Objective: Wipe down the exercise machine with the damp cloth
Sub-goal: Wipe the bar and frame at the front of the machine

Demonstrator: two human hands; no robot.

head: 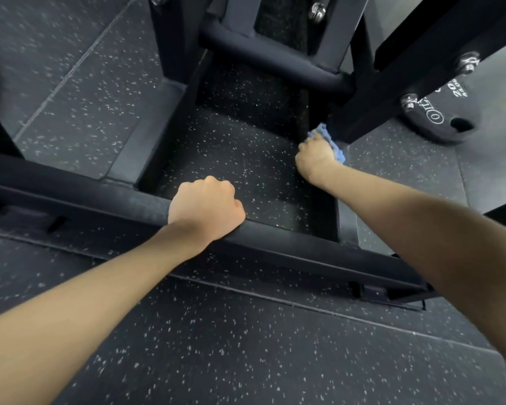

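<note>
Two hands busy: right hand (316,154) bunches the blue cloth (333,147) against the upright post (360,112) just above-right; left hand (206,207) grips the base bar (304,252).

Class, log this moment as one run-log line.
right hand: presses cloth on post | left hand: grips bar | wipe: ongoing

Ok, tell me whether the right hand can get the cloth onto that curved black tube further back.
Probably yes. The right hand holds the blue cloth at the foot of the upright post, and the curved tube lies just beyond, with open floor between.
</note>
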